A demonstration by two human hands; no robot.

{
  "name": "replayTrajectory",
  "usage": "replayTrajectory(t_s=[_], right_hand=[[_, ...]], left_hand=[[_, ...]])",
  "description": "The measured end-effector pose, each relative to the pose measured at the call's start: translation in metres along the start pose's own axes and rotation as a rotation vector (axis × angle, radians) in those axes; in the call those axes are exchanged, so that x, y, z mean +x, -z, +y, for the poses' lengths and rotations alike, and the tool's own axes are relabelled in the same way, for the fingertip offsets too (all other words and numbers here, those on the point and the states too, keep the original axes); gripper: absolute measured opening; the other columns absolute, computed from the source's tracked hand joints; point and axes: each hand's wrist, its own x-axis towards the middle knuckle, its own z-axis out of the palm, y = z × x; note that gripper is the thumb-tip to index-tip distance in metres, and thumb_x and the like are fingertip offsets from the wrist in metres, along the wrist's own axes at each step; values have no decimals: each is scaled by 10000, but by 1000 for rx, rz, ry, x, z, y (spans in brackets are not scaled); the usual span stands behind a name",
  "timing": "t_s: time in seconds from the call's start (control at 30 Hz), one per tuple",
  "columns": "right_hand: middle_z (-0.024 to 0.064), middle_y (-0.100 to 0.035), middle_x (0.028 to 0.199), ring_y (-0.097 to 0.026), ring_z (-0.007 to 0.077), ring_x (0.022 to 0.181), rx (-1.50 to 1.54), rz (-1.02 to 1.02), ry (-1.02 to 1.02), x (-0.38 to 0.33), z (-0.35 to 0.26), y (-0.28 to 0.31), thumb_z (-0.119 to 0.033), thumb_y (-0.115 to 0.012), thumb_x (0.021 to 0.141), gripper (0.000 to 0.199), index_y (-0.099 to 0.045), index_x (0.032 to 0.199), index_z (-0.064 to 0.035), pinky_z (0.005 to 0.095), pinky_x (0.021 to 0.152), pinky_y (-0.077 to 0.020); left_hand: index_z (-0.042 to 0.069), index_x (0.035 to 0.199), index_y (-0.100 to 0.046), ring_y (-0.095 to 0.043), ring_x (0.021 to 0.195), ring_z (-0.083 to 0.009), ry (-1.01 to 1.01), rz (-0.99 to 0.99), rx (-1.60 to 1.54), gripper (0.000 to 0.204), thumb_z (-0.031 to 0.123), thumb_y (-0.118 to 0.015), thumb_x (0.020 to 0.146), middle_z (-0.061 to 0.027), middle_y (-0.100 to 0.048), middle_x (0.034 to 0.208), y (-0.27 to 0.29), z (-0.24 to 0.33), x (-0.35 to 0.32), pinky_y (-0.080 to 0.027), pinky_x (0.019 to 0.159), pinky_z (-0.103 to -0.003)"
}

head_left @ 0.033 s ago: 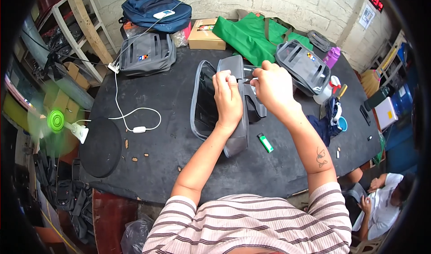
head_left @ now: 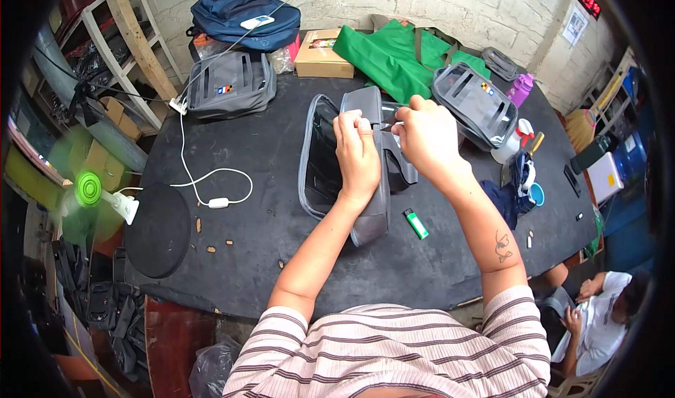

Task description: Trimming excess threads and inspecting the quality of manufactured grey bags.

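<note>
A grey bag (head_left: 370, 222) with a clear-windowed panel (head_left: 320, 159) on its left side stands on the black table in front of me. My left hand (head_left: 357, 152) is closed over its upper edge, with the fingers folded down and the thumb alongside. My right hand (head_left: 430, 138) is closed in a pinch at the bag's right side, close to the left fingertips. A small dark pointed thing shows between the two hands, but its kind cannot be made out. Below the right hand a dark flap (head_left: 401, 169) hangs out from the bag. A green lighter (head_left: 416, 224) lies just right of the bag.
Similar grey bags (head_left: 232, 85) (head_left: 475, 106) lie at the back left and right. Between them are a cardboard box (head_left: 325, 55) and green cloth (head_left: 394, 60). A white cable (head_left: 184, 141) and black round pad (head_left: 158, 229) lie left, beside a green fan (head_left: 88, 189). A person (head_left: 598, 313) sits lower right.
</note>
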Motion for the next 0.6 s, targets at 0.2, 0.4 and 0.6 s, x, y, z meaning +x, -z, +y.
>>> replayTrajectory(t_s=[0.2,0.4,0.6], right_hand=[[125,-577,805,-589,278,797,60,-75,30,-14,-5,13,-174,-687,720,147,-657,743,-32,394,703,-459],[222,-525,1010,-562,404,916,492,3,-220,-60,-13,19,-399,-775,675,731,-441,1161,33,454,793,-470],[160,-446,1154,-498,238,1018,976,25,-661,-128,-37,-48,-252,-864,582,823,-367,1189,-2,332,867,-440]], left_hand=[[-13,1046,-456,-526,709,-226,-31,6,16,155,117,-420,970,-149,-465,925,-4,-6,2,-448,656,-334],[-12,978,-467,-523,730,-254,-12,14,2,146,126,-420,969,-148,-478,907,3,-12,10,-443,679,-353],[5,769,-563,-507,941,-329,-161,-327,249,209,180,-545,881,-154,-570,964,-1,35,15,-362,845,-438]])
